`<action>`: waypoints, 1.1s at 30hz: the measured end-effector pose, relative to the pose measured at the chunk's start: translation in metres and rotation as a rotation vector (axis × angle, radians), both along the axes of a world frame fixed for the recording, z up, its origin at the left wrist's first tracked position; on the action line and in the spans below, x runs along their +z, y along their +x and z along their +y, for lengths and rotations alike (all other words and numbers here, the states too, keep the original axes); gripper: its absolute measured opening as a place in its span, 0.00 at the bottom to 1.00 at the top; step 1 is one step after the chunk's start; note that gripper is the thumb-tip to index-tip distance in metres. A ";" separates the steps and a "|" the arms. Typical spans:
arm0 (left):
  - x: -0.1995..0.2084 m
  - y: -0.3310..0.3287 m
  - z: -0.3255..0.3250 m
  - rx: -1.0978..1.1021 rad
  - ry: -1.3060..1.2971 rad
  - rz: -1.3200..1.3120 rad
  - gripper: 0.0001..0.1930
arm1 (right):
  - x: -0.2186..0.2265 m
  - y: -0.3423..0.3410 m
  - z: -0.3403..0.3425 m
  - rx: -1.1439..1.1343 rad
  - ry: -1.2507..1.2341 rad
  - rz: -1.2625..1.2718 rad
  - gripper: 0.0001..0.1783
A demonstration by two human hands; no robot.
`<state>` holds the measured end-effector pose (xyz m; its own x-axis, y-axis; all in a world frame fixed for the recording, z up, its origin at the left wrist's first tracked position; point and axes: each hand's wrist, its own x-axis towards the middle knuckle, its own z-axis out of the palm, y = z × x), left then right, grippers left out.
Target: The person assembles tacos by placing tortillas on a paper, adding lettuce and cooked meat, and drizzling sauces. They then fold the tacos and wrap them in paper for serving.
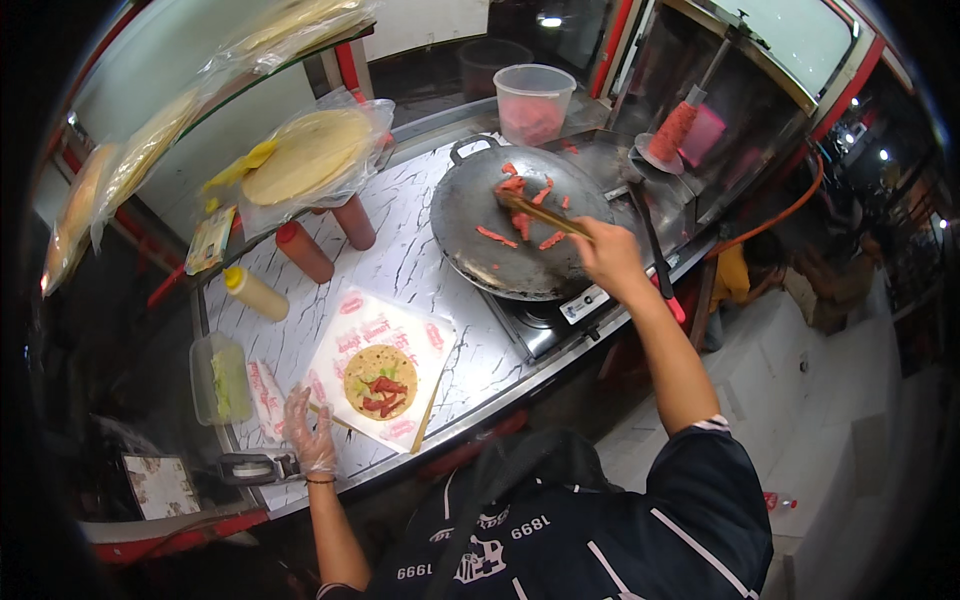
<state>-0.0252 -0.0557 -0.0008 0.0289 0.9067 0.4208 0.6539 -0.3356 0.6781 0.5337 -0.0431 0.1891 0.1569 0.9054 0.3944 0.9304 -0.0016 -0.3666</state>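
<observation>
My right hand grips a long brown wooden utensil; whether it is tongs or a spatula I cannot tell. Its far end touches red meat strips in a wide dark pan on a stove. My left hand, in a clear plastic glove, has its fingers apart and holds nothing. Just right of it, printed wrapping paper lies on the counter. A round flatbread rests on that paper, topped with red meat and some green leaves.
Red sauce bottles, a yellow-capped bottle and a tub of lettuce line the left. Bagged flatbreads lie behind them. At the back are a meat bucket, a meat spit and a long knife. Another person is beyond the counter.
</observation>
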 end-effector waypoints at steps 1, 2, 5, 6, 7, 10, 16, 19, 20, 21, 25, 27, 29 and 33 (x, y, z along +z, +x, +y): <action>0.002 -0.002 -0.001 0.003 -0.028 -0.028 0.21 | 0.002 0.007 -0.011 0.005 0.015 0.014 0.15; 0.004 -0.002 0.000 -0.002 -0.056 -0.055 0.21 | 0.002 0.003 -0.021 0.037 0.012 0.010 0.15; 0.004 0.004 -0.005 0.023 -0.112 -0.127 0.22 | -0.016 -0.007 -0.046 0.097 -0.030 0.053 0.15; 0.002 0.006 -0.005 0.005 -0.080 -0.090 0.22 | -0.017 -0.001 -0.050 0.042 -0.009 0.081 0.16; -0.002 0.009 -0.005 -0.012 -0.047 -0.053 0.22 | -0.017 0.010 -0.056 -0.012 0.012 0.109 0.16; 0.012 0.018 -0.014 0.019 -0.047 -0.042 0.21 | -0.005 0.050 -0.077 -0.065 0.092 0.219 0.15; 0.016 0.053 -0.027 0.032 -0.030 -0.054 0.21 | -0.038 0.065 -0.058 0.145 0.016 0.097 0.16; 0.032 0.079 -0.030 0.041 -0.003 -0.074 0.21 | -0.022 0.070 -0.008 0.151 0.095 0.082 0.16; 0.036 0.087 -0.033 0.047 -0.002 -0.083 0.21 | -0.021 0.077 0.006 0.141 0.105 0.043 0.16; 0.035 0.091 -0.036 0.064 -0.009 -0.084 0.21 | -0.022 0.081 0.012 0.131 0.116 0.006 0.16; 0.030 0.102 -0.054 0.124 0.000 -0.114 0.21 | -0.017 0.094 0.008 0.194 0.185 0.027 0.16; 0.030 0.114 -0.061 0.155 -0.059 -0.058 0.21 | -0.027 0.107 0.004 0.172 0.106 -0.015 0.16; 0.022 0.117 -0.070 0.132 -0.033 -0.083 0.21 | -0.025 0.120 -0.007 0.155 0.116 0.002 0.17; 0.023 0.107 -0.075 0.169 0.009 -0.039 0.21 | -0.005 0.171 -0.042 -0.080 0.351 0.060 0.15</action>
